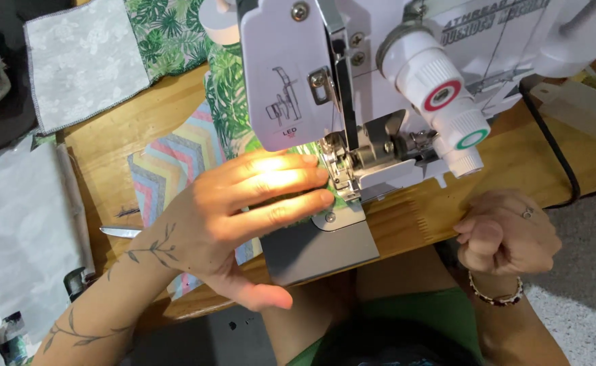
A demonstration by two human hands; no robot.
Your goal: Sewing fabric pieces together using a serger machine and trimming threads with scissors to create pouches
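Observation:
My left hand point(243, 210) lies flat with fingers stretched out, pressing a green leaf-print fabric point(229, 102) against the bed of a white overlock sewing machine point(379, 74). The fingertips sit right beside the metal presser foot point(340, 173), lit by the machine's lamp. My right hand point(508, 234) is curled into a loose fist at the front edge of the wooden table point(420, 217), to the right of the machine; nothing shows in it. A ring and a beaded bracelet are on that hand and wrist.
A pastel chevron-striped cloth point(169, 169) lies under my left wrist. Grey leaf-print cloth point(81, 61) and pale grey fabric point(27, 230) lie at the left. Scissors' blade point(118, 232) pokes out near my forearm. A black cable point(555, 163) runs down at the right.

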